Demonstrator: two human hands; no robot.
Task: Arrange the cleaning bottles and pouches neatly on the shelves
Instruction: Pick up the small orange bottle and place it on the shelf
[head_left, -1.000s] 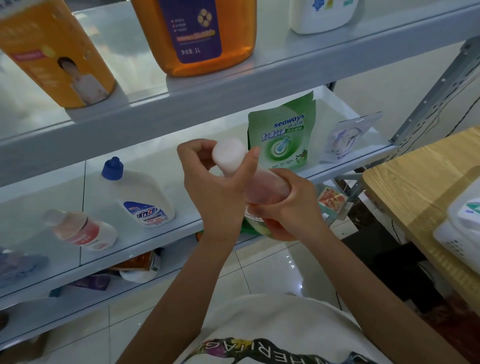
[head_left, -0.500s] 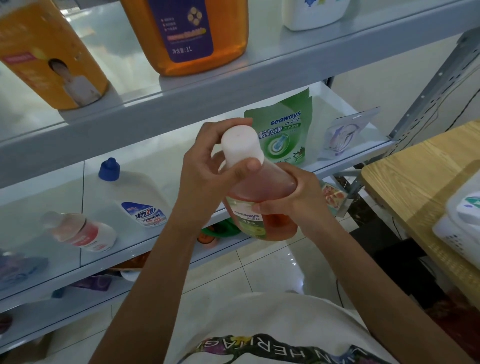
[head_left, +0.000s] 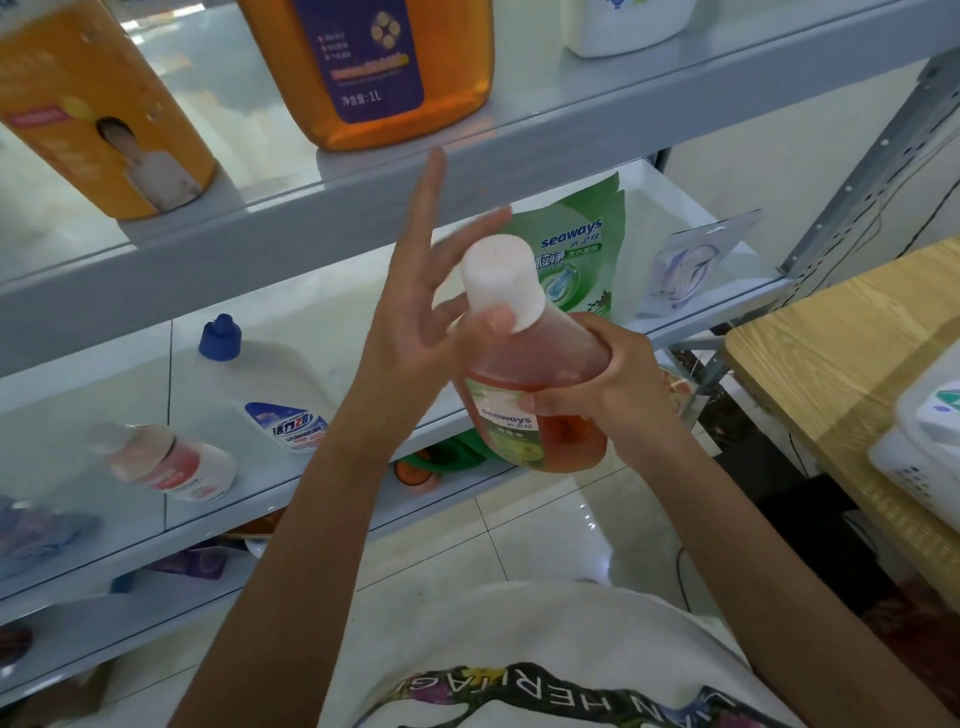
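Gripped round its belly by the right hand (head_left: 605, 400): an orange-red bottle (head_left: 540, 374), fingers curled over the green label. Held in mid-air, with only floor tiles beneath. Tilted, with the white cap (head_left: 501, 280) leaning toward the left hand (head_left: 415, 322).

Left hand released, fingers straight, spread and slightly blurred. Thumb tip at the cap's lower rim, perhaps touching but not clasping.

Just beyond the right hand, on the middle shelf (head_left: 332, 322): a green pouch (head_left: 576, 249), upright, with a clear blister pack (head_left: 691, 265) further right. Left of the left hand, on the same shelf, lying on their sides: a white bottle with a blue cap (head_left: 270, 384) and, further left, a small pink bottle (head_left: 166, 462). Above both hands, on the upper shelf (head_left: 571, 135): a large orange bottle (head_left: 374, 67). Right of the right hand: a wooden counter (head_left: 831, 364).

Likely risks from here:

- **A drop:** a smooth, full bottle borne by one hand alone, so any loosening of the grip probably means a fall to the hard floor.
- **A leak:** cap tightness impossible to judge, so possibly a spill while tilted.
- **A knock going in:** the soft pouch easily toppled by knuckles or bottle if set down close beside it.
- **A knock going up:** the cap liable to strike the upper shelf's front edge if lifted carelessly.
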